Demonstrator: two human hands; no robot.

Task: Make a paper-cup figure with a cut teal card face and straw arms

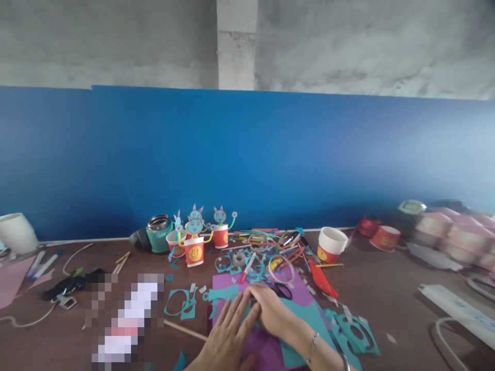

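Note:
My left hand (231, 329) lies palm down with its fingers stretched out over a purple sheet of paper (265, 348) and a teal piece of paper (228, 292). Touching or nearly touching its fingertips is my right hand (274, 310), with its fingers bent downward and together. Whatever the right fingers hold, if anything, is hidden beneath them. A larger teal sheet (305, 327) lies under the right wrist. Just beyond that hand are scissors with black handles (282, 290), a clear tape roll (281, 269) and a marker with a red cap (248, 268).
Red-and-white paper cups (194, 252) with teal cat faces stand at the back left, beside a teal jar (159, 236). Teal offcuts (358, 332) with round holes lie to the right. Another cup (331, 245), pipe cleaners (255, 238) and a power strip (460, 312) are farther out.

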